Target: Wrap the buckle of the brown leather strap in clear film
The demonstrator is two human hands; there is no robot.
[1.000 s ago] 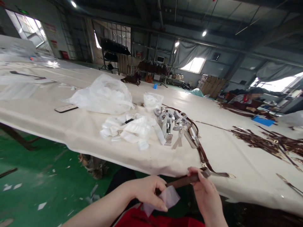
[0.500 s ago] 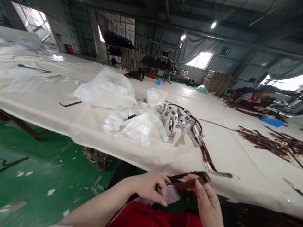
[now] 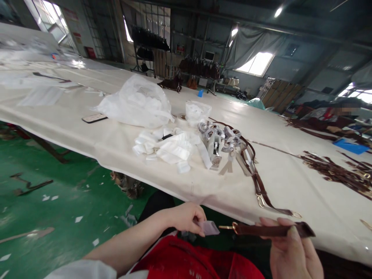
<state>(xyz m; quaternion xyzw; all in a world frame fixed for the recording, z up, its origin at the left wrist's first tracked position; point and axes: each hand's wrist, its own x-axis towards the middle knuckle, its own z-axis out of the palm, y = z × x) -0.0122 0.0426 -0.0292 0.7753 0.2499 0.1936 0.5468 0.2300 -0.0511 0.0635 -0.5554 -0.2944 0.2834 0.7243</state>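
A brown leather strap (image 3: 261, 230) lies across the fingers of my right hand (image 3: 296, 252), pinched under the thumb. From its left end a gold-coloured metal clasp (image 3: 228, 227) points toward my other hand. My left hand (image 3: 188, 219) is closed on a small translucent plastic piece (image 3: 210, 228), whose free end sticks out just short of the clasp. Both hands are in front of the table's near edge, over my red apron (image 3: 186, 257). A second brown strap (image 3: 259, 184) with gold-coloured hooks trails over the tabletop beyond my right hand.
The cream-covered table (image 3: 226, 190) carries a pile of white strips (image 3: 174, 147), a tape dispenser (image 3: 215, 149), wrapped rings (image 3: 231, 133), a plastic bag (image 3: 136, 102) and a phone (image 3: 94, 118). More brown straps (image 3: 334, 170) lie at right. A person (image 3: 334, 114) sits beyond them.
My hands have moved apart, the right one going right with the strap. The strap, looped before, is now stretched out with its clasp showing. My view has shifted slightly.
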